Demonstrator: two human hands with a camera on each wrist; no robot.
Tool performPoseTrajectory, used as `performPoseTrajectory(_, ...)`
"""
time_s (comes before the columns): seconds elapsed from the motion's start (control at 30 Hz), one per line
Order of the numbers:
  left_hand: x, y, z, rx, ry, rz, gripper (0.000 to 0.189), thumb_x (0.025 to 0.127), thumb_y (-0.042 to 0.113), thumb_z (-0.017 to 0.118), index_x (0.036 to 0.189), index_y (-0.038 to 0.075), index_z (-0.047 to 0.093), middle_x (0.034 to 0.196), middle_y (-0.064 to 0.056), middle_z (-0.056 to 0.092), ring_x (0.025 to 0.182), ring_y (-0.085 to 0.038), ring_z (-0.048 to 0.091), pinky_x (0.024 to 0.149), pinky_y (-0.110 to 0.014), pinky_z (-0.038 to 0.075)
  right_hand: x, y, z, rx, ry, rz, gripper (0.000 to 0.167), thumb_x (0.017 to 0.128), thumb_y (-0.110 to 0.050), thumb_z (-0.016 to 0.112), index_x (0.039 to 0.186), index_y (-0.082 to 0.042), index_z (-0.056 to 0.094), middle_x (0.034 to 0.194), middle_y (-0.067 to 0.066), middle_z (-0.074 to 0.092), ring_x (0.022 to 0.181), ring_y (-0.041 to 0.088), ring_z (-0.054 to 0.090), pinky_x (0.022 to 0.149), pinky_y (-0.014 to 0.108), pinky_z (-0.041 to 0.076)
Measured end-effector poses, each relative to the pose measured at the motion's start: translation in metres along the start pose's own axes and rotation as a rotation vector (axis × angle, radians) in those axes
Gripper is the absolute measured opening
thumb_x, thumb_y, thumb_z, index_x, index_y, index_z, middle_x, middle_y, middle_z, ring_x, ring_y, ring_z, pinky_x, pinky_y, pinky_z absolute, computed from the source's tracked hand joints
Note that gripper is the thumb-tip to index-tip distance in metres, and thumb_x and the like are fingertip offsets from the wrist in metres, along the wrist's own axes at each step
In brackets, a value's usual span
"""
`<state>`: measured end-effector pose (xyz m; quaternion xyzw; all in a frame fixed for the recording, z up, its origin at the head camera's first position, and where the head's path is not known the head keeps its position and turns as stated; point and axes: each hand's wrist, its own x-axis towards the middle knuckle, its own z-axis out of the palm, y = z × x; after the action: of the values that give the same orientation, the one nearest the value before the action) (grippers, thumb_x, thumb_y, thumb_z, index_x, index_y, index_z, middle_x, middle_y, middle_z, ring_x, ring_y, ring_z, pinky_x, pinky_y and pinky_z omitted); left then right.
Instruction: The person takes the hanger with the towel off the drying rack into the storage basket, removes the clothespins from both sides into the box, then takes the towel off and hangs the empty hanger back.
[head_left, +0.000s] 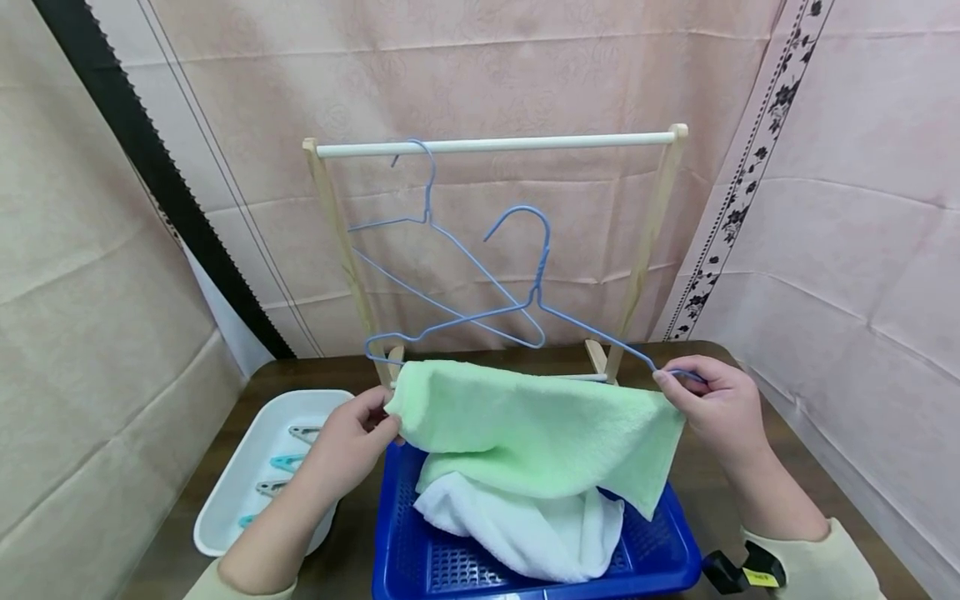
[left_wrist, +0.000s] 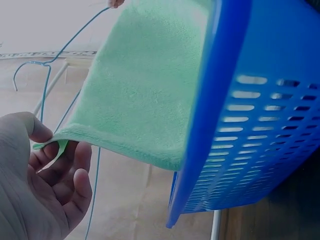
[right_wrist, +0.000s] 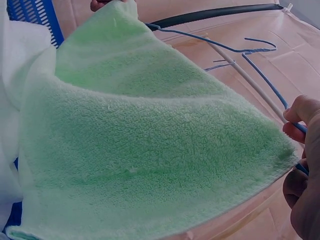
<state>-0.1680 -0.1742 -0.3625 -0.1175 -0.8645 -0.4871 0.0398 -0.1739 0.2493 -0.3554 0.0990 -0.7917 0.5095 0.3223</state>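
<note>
A light green towel (head_left: 532,425) hangs over the lower bar of a blue wire hanger (head_left: 480,317), its hook pointing up. My left hand (head_left: 352,442) pinches the towel's left edge between thumb and fingers, as the left wrist view shows with the towel (left_wrist: 140,85). At the other end, my right hand (head_left: 716,408) grips the hanger's right corner, with the towel's right end close beside the fingers. In the right wrist view the hanger's blue wire (right_wrist: 270,85) runs into that hand (right_wrist: 305,165). Most of the hanger's lower bar is hidden by the towel.
Below the towel stands a blue basket (head_left: 405,533) with a white towel (head_left: 525,525) in it. A white tray (head_left: 217,508) at left holds several clips. Behind, a rack (head_left: 495,145) carries a second blue hanger (head_left: 468,254). Fabric walls (head_left: 862,250) surround the table (head_left: 262,383).
</note>
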Motion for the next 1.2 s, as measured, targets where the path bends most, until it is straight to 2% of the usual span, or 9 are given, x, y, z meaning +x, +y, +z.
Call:
performPoseTrajectory(0.13, -0.003, 0.0, 0.001, 0.016, -0.021, 0.014, 0.008, 0.097, 0.012, 0.057, 0.099, 0.016, 0.065, 0.086, -0.002, 0.065, 0.081, -0.03, 0.063, 0.069, -0.032, 0.053, -0.001, 0.0, -0.001, 0.001, 0.015, 0.005, 0.01, 0.08, 0.009, 0.076, 0.084, 0.002, 0.071, 0.058, -0.008, 0.044, 0.054, 0.007, 0.039, 0.045, 0.023, 0.032)
performPoseTrajectory(0.27, -0.004, 0.0, 0.002, 0.053, -0.041, 0.017, 0.008, 0.096, 0.01, 0.057, 0.092, 0.015, 0.061, 0.083, -0.001, 0.065, 0.08, -0.029, 0.064, 0.068, -0.032, 0.052, -0.001, 0.001, -0.002, 0.012, 0.027, 0.013, 0.009, 0.08, 0.009, 0.075, 0.084, 0.002, 0.071, 0.057, -0.009, 0.044, 0.053, 0.007, 0.038, 0.045, 0.024, 0.031)
performPoseTrajectory(0.5, -0.01, -0.003, 0.005, 0.114, -0.16, 0.027, 0.011, 0.096, 0.013, 0.058, 0.086, 0.018, 0.057, 0.083, 0.0, 0.067, 0.077, -0.019, 0.062, 0.066, -0.031, 0.05, 0.0, 0.0, -0.002, 0.018, 0.026, 0.0, 0.009, 0.08, 0.01, 0.075, 0.084, 0.004, 0.07, 0.057, -0.007, 0.041, 0.053, 0.008, 0.037, 0.044, 0.024, 0.03)
performPoseTrajectory(0.6, -0.012, -0.006, 0.006, 0.151, -0.191, 0.031, 0.012, 0.096, 0.015, 0.059, 0.086, 0.022, 0.057, 0.083, 0.004, 0.065, 0.077, -0.016, 0.06, 0.067, -0.03, 0.05, 0.0, 0.0, -0.002, 0.018, 0.024, 0.002, 0.009, 0.08, 0.01, 0.075, 0.084, 0.004, 0.07, 0.057, -0.007, 0.041, 0.053, 0.008, 0.036, 0.045, 0.024, 0.031)
performPoseTrajectory(0.77, -0.016, -0.009, 0.009, 0.212, -0.217, 0.048, 0.015, 0.097, 0.019, 0.061, 0.085, 0.026, 0.055, 0.08, 0.009, 0.06, 0.076, -0.013, 0.058, 0.066, -0.03, 0.049, -0.002, 0.002, -0.003, 0.008, 0.015, 0.014, 0.009, 0.08, 0.009, 0.075, 0.084, 0.002, 0.071, 0.057, -0.007, 0.041, 0.052, 0.008, 0.036, 0.044, 0.025, 0.03)
performPoseTrajectory(1.0, -0.019, -0.009, 0.009, 0.247, -0.239, 0.046, 0.02, 0.098, 0.024, 0.062, 0.082, 0.022, 0.05, 0.073, 0.006, 0.054, 0.071, -0.014, 0.056, 0.06, -0.029, 0.048, -0.004, 0.001, -0.003, 0.007, 0.016, 0.01, 0.008, 0.081, 0.009, 0.075, 0.085, 0.003, 0.071, 0.058, -0.007, 0.043, 0.053, 0.009, 0.037, 0.044, 0.025, 0.03)
performPoseTrajectory(1.2, -0.021, -0.009, 0.006, 0.262, -0.234, 0.021, 0.015, 0.097, 0.037, 0.063, 0.09, 0.025, 0.056, 0.081, 0.009, 0.06, 0.073, -0.015, 0.057, 0.061, -0.029, 0.048, -0.004, 0.001, -0.003, 0.017, 0.023, 0.0, 0.01, 0.08, 0.01, 0.075, 0.084, 0.002, 0.071, 0.058, -0.008, 0.044, 0.053, 0.008, 0.037, 0.044, 0.024, 0.03)
